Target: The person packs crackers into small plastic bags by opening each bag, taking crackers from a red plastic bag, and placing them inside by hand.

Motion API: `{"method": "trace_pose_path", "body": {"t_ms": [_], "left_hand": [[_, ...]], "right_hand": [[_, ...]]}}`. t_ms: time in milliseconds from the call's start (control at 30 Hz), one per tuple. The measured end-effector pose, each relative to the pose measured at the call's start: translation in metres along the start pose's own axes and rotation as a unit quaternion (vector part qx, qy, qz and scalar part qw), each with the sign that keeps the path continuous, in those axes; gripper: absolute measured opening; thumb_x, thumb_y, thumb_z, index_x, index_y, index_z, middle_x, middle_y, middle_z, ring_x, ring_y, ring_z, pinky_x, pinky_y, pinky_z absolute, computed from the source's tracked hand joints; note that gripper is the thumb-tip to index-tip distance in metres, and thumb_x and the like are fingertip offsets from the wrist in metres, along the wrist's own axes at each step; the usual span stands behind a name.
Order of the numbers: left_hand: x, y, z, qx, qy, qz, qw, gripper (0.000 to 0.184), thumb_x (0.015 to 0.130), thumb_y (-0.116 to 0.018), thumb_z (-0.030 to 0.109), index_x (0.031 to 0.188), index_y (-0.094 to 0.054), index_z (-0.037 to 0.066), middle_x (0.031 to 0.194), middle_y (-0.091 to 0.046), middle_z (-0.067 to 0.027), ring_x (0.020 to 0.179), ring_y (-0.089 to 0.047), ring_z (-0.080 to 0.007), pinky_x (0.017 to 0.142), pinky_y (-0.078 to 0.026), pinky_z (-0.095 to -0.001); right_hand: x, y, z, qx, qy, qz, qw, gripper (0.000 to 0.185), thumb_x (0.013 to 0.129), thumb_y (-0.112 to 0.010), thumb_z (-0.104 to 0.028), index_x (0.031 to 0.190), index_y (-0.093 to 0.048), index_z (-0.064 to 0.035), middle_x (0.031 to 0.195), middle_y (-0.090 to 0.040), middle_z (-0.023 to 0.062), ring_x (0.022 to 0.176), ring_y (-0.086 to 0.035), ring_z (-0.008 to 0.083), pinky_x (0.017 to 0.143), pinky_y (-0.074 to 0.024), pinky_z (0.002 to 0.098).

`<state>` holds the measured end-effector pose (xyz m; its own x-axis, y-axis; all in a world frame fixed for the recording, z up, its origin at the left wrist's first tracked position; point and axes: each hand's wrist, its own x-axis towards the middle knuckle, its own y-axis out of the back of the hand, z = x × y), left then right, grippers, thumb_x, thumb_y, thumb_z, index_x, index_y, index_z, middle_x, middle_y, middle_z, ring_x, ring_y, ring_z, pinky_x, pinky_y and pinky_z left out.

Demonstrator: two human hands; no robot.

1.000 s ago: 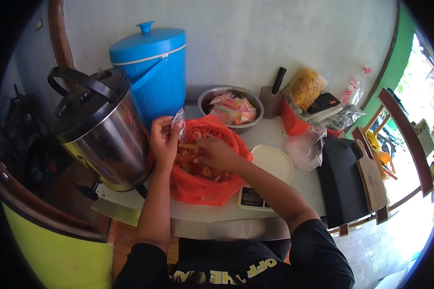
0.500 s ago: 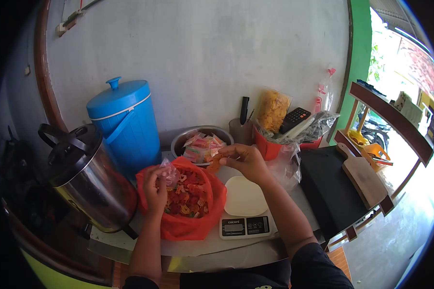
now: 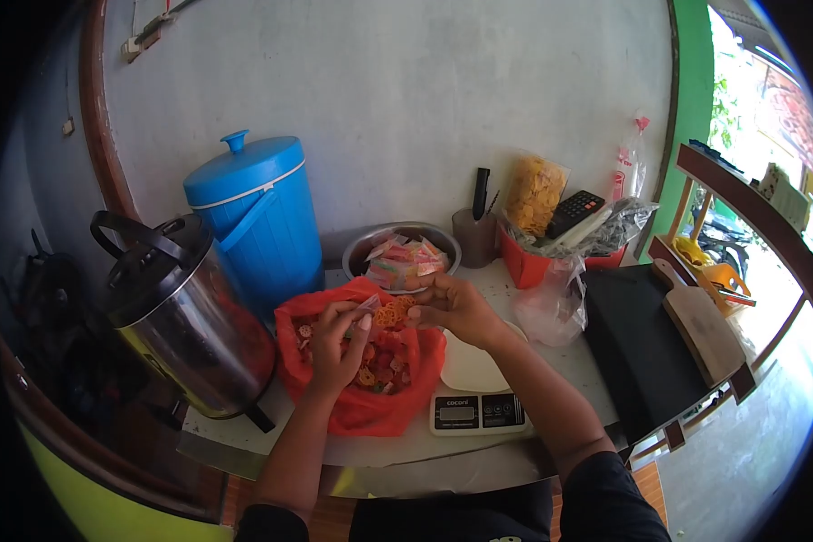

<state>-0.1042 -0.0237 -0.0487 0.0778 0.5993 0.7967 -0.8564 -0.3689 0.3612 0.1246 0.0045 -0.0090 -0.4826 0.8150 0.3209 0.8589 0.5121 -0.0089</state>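
Observation:
Over a red plastic bag (image 3: 361, 417) full of small colourful snack pieces (image 3: 387, 366), both my hands are raised close together. My left hand (image 3: 336, 350) pinches a small clear plastic bag (image 3: 368, 305). Between the fingers of my right hand (image 3: 461, 312) are several orange, lattice-like snack pieces (image 3: 391, 313), right beside the mouth of the clear bag. Beneath my right forearm lies a white kitchen scale (image 3: 470, 366) with a dark display panel. Behind my hands a steel bowl (image 3: 352, 244) holds several small filled packets (image 3: 408, 262).
To the left stand a steel urn (image 3: 199, 325) and a blue lidded container (image 3: 262, 226). At the back right, a red bin (image 3: 524, 265) carries a bag of yellow chips (image 3: 535, 197) and a calculator (image 3: 576, 212). A wooden board (image 3: 700, 325) rests on a black surface (image 3: 628, 343).
My two hands have come together. The right hand has brought orange pieces to the clear bag, and the left has moved right and turned. The whole view has shifted slightly.

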Motion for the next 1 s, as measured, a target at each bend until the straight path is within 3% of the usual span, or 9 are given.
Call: {"method": "trace_pose_path", "body": {"t_ms": [100,200,300,400,500,600,1000], "left_hand": [[0.001,0.003,0.002,-0.023,-0.013,0.0,1.0,0.02,0.091,-0.064,0.019,0.096,-0.068,0.0,0.097,-0.059,-0.0101,0.088,-0.062,-0.0236,0.077,-0.048,-0.0334],[0.003,0.002,0.005,0.005,-0.035,0.001,0.999,0.018,0.091,-0.065,0.017,0.094,-0.067,0.0,0.095,-0.059,-0.0092,0.085,-0.062,-0.0214,0.075,-0.048,-0.0316],[0.001,0.0,0.006,0.019,-0.027,-0.004,0.999,0.017,0.091,-0.064,0.015,0.092,-0.065,-0.002,0.094,-0.06,-0.0085,0.083,-0.061,-0.0192,0.074,-0.048,-0.0298],[0.002,-0.001,0.005,0.02,-0.033,0.003,0.999,0.017,0.091,-0.065,0.015,0.09,-0.064,-0.002,0.093,-0.06,-0.0085,0.082,-0.061,-0.0189,0.072,-0.048,-0.0293],[0.003,0.001,0.007,0.028,-0.025,0.001,0.999,0.017,0.091,-0.065,0.015,0.09,-0.064,-0.002,0.093,-0.06,-0.0089,0.082,-0.062,-0.0193,0.072,-0.048,-0.0295],[0.001,0.001,0.007,0.024,-0.015,-0.003,1.0,0.016,0.091,-0.065,0.014,0.09,-0.064,-0.002,0.094,-0.06,-0.0093,0.082,-0.062,-0.0199,0.072,-0.048,-0.0295],[0.0,-0.001,0.006,0.044,-0.053,0.002,0.998,0.018,0.089,-0.068,0.016,0.09,-0.065,-0.001,0.094,-0.06,-0.0094,0.083,-0.063,-0.0213,0.072,-0.05,-0.0307]], "right_hand": [[-0.001,-0.002,0.001,-0.04,0.0,0.002,0.999,0.038,0.089,-0.064,-0.001,0.126,-0.053,0.0039,0.105,-0.065,0.0108,0.096,-0.067,0.0183,0.086,-0.0566,0.0313],[0.002,-0.002,0.012,-0.029,0.01,-0.004,1.0,0.034,0.091,-0.061,0.001,0.124,-0.054,0.0022,0.108,-0.062,0.0087,0.096,-0.065,0.0143,0.083,-0.0554,0.0285],[0.003,-0.003,0.021,-0.026,0.021,-0.002,0.999,0.034,0.09,-0.064,-0.003,0.123,-0.057,0.0002,0.105,-0.063,0.0065,0.095,-0.065,0.0133,0.081,-0.0541,0.0267],[0.002,-0.002,0.02,-0.118,0.01,0.013,0.993,0.034,0.088,-0.069,-0.009,0.121,-0.061,-0.002,0.098,-0.067,0.0053,0.093,-0.065,0.0128,0.079,-0.0522,0.027],[0.002,-0.003,0.021,-0.191,0.066,0.014,0.979,0.034,0.087,-0.071,-0.015,0.118,-0.064,-0.004,0.094,-0.071,0.0061,0.09,-0.066,0.0131,0.079,-0.0505,0.029],[-0.001,-0.007,0.014,-0.226,0.043,0.028,0.973,0.035,0.087,-0.071,-0.017,0.119,-0.064,-0.005,0.094,-0.072,0.0085,0.087,-0.067,0.0143,0.081,-0.05,0.031],[-0.004,-0.004,0.006,-0.26,0.058,0.026,0.963,0.03,0.086,-0.071,-0.016,0.113,-0.066,-0.0046,0.09,-0.073,0.0073,0.082,-0.068,0.0147,0.078,-0.0504,0.0306]]}}
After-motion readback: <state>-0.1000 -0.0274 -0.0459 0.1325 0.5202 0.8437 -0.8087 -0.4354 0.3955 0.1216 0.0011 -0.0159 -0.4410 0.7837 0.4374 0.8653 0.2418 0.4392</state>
